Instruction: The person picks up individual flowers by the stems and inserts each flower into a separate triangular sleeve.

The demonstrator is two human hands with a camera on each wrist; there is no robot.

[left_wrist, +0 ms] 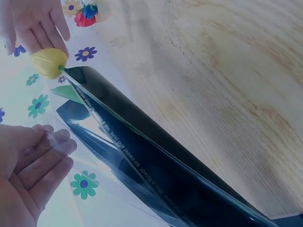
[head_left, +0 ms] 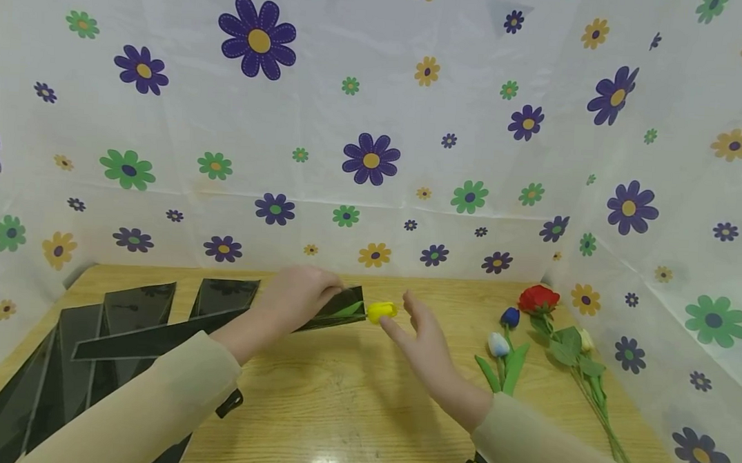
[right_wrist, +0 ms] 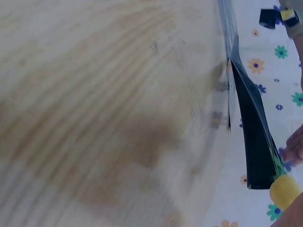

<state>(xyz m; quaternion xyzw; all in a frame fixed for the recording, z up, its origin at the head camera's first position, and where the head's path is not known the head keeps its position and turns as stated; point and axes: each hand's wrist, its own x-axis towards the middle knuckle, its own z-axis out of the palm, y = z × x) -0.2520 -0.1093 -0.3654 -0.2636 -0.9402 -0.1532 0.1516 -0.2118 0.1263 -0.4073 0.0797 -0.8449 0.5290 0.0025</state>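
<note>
In the head view my left hand (head_left: 296,294) pinches the edge of a long black flower sleeve (head_left: 174,330), lifted above the table. Clear plastic along its edge runs between thumb and fingers in the left wrist view, where small printed writing also shows. A yellow tulip (head_left: 381,312) lies in the sleeve, its head sticking out of the open end and a green leaf (head_left: 347,309) partly inside. Most of its stem is hidden. My right hand (head_left: 425,344) is beside the tulip head, fingers extended and thumb apart; whether the thumb touches the petals, I cannot tell.
More black sleeves (head_left: 77,336) lie overlapped on the left of the wooden table (head_left: 313,408). At the right are a red rose (head_left: 538,299), a blue tulip (head_left: 510,317), a pale blue tulip (head_left: 499,344) and a whitish flower (head_left: 586,340). A flower-print curtain (head_left: 326,119) surrounds the table.
</note>
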